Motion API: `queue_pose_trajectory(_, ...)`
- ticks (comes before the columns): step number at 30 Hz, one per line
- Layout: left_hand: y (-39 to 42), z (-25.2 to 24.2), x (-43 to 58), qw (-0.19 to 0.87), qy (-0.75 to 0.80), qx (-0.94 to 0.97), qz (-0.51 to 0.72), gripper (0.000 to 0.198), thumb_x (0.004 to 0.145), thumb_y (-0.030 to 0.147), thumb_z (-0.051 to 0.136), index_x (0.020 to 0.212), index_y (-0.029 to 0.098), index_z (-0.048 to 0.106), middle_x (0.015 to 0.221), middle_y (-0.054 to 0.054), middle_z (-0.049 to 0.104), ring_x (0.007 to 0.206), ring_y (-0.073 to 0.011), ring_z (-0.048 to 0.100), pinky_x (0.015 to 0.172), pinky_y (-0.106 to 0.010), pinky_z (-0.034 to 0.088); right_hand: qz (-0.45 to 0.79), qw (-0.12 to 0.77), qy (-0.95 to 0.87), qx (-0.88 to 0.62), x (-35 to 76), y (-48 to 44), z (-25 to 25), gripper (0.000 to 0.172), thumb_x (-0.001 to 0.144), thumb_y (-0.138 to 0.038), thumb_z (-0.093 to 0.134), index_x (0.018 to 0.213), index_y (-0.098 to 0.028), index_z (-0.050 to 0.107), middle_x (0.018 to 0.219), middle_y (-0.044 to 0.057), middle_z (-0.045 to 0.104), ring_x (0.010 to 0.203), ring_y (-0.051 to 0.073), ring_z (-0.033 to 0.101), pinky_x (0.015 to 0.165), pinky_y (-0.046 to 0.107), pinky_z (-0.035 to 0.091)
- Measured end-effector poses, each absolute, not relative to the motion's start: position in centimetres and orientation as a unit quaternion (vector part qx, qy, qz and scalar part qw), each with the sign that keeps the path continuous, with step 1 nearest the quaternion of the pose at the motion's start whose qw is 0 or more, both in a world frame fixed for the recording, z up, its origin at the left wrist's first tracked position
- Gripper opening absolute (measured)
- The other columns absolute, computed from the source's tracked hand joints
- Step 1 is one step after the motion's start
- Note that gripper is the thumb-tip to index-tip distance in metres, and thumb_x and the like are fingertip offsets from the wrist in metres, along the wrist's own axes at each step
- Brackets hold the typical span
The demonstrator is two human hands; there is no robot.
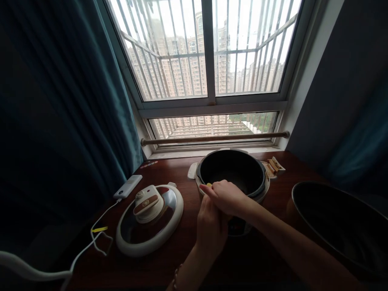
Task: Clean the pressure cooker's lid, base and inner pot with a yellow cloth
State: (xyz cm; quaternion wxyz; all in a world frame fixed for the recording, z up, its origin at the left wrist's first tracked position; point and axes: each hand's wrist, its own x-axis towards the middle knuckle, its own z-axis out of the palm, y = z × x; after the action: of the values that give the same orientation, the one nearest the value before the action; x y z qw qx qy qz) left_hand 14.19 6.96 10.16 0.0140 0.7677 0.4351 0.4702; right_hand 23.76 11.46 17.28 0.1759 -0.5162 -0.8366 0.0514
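Observation:
An open cream-coloured electric cooker (pixel 266 184) with a dark inner pot stands on the wooden table by the window. My right hand (pixel 228 196) is closed at the cooker's near rim, pinching a small yellow item (pixel 209 185). My left hand (pixel 210 228) is just under it at the cooker's front; its fingers are hidden behind my right hand. The cooker's lid (pixel 150 218), white-rimmed with a cream handle, lies flat on the table to the left.
A dark round pot (pixel 339 226) sits at the right edge of the table (pixel 266 258). A white power bank (pixel 127 186) with a white cable (pixel 91 240) lies at the left. Teal curtains hang on both sides; a barred window and a wooden rail are behind.

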Motion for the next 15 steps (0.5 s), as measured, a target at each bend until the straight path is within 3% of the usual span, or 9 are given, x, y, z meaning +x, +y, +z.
queue_pose_trajectory(3, 6.6, 10.2, 14.0, 0.040, 0.466, 0.711, 0.525, 0.035, 0.086, 0.015, 0.040, 0.120, 0.019, 0.043, 0.114, -0.012, 0.055, 0.110, -0.0233, 0.053, 0.090, -0.040, 0.047, 0.017, 0.135, -0.864, -0.485, 24.0, 11.7, 16.8, 0.064, 0.091, -0.054, 0.023, 0.060, -0.019, 0.066, 0.055, 0.007, 0.064, 0.049, 0.017, 0.060, 0.044, 0.024, 0.034)
queue_pose_trajectory(6, 7.3, 10.0, 13.5, 0.013, 0.473, 0.698, 0.537, 0.023, 0.086, 0.013, 0.041, 0.104, 0.021, 0.052, 0.120, -0.009, 0.053, 0.121, -0.0247, 0.044, 0.096, -0.043, 0.042, -0.038, 0.111, -0.863, -0.491, 25.5, 11.4, 16.1, 0.060, 0.092, -0.049, 0.025, 0.063, -0.018, 0.068, 0.059, 0.010, 0.066, 0.051, 0.019, 0.061, 0.047, 0.026, 0.036)
queue_pose_trajectory(9, 8.4, 10.1, 13.5, 0.022, 0.432, 0.743, 0.510, 0.014, 0.085, 0.012, 0.042, 0.091, 0.021, 0.052, 0.118, -0.008, 0.055, 0.125, -0.0252, 0.039, 0.099, -0.047, 0.038, -0.020, 0.066, -0.863, -0.500, 27.0, 11.1, 16.3, 0.064, 0.094, -0.043, 0.019, 0.065, -0.016, 0.069, 0.062, 0.012, 0.067, 0.055, 0.021, 0.063, 0.050, 0.027, 0.038)
queue_pose_trajectory(15, 8.8, 10.2, 14.1, 0.041, 0.390, 0.790, 0.472, 0.017, 0.085, 0.021, 0.046, 0.101, 0.018, 0.046, 0.114, -0.010, 0.059, 0.115, -0.0222, 0.049, 0.100, -0.047, 0.036, 0.029, -0.009, -0.857, -0.514, 27.9, 11.0, 17.5, 0.065, 0.094, -0.038, 0.011, 0.076, -0.016, 0.070, 0.073, 0.011, 0.069, 0.068, 0.022, 0.065, 0.059, 0.029, 0.041)
